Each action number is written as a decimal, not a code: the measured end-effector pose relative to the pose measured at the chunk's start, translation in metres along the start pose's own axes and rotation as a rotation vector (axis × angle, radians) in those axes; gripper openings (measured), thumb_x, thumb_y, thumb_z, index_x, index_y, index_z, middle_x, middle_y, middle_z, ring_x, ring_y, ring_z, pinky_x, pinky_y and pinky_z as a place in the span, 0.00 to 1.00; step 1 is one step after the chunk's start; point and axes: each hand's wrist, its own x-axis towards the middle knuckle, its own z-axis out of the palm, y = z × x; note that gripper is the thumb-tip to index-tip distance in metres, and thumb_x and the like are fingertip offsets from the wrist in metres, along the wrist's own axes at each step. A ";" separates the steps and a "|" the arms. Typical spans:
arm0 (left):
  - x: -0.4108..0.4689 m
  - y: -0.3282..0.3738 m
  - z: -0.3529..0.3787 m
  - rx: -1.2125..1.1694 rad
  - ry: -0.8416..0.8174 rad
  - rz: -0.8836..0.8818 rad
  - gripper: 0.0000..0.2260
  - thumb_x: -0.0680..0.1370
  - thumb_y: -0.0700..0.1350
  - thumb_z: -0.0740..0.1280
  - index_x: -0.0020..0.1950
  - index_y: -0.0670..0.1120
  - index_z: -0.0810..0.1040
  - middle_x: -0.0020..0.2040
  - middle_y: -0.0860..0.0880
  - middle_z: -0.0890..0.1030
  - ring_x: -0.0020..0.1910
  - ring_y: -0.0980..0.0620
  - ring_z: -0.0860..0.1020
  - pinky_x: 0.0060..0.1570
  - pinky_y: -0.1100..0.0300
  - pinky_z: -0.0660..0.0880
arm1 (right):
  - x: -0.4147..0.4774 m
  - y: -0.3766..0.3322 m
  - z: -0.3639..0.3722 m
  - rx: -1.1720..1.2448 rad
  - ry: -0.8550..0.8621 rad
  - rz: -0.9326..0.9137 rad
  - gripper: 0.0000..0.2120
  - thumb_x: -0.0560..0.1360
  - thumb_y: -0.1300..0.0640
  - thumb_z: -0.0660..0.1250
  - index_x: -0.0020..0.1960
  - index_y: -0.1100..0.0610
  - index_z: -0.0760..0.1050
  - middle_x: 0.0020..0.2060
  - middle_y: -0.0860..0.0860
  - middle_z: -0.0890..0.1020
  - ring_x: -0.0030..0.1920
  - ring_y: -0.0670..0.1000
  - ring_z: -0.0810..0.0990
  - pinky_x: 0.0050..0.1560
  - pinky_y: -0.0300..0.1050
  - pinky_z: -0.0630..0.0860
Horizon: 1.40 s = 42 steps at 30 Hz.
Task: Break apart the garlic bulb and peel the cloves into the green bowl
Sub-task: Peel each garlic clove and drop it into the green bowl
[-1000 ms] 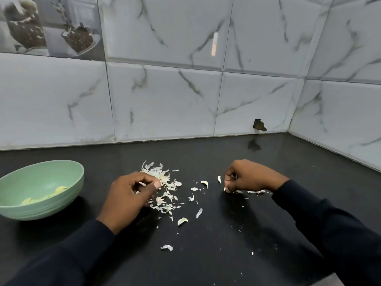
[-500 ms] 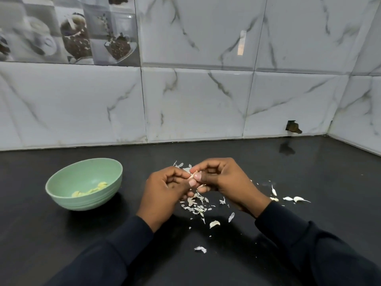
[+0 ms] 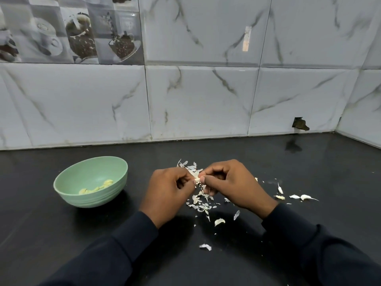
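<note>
Both hands [image 3: 206,188] pinch one garlic clove [image 3: 197,179] above scattered skins [image 3: 201,205].

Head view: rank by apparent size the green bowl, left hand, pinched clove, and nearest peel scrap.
1. green bowl
2. left hand
3-4. nearest peel scrap and pinched clove: unranked, clove mostly hidden.

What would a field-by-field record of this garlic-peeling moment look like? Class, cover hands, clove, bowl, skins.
left hand: pinches the clove
right hand: pinches the same clove
clove: small, between both hands' fingertips
green bowl: left of hands, holds peeled cloves
skins: scattered on black counter, under and around hands
</note>
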 end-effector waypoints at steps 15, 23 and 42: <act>0.000 0.006 0.005 0.134 -0.002 0.117 0.05 0.72 0.46 0.68 0.36 0.49 0.78 0.31 0.54 0.78 0.32 0.55 0.76 0.34 0.60 0.73 | -0.002 -0.009 0.010 0.050 0.103 0.165 0.11 0.72 0.65 0.68 0.32 0.66 0.77 0.28 0.64 0.81 0.24 0.52 0.77 0.27 0.39 0.72; 0.002 0.010 0.003 -0.527 -0.023 -0.258 0.04 0.76 0.32 0.72 0.42 0.36 0.83 0.33 0.42 0.83 0.30 0.49 0.80 0.33 0.61 0.78 | -0.001 -0.010 0.012 0.436 0.069 0.220 0.10 0.75 0.67 0.65 0.34 0.63 0.76 0.29 0.56 0.77 0.24 0.47 0.71 0.23 0.36 0.65; 0.001 0.003 0.006 -0.866 -0.085 -0.511 0.06 0.80 0.34 0.67 0.45 0.35 0.82 0.36 0.42 0.80 0.31 0.51 0.77 0.32 0.65 0.76 | 0.001 0.005 -0.010 -0.163 0.107 -0.075 0.10 0.78 0.51 0.74 0.41 0.54 0.82 0.31 0.50 0.81 0.28 0.45 0.74 0.32 0.39 0.71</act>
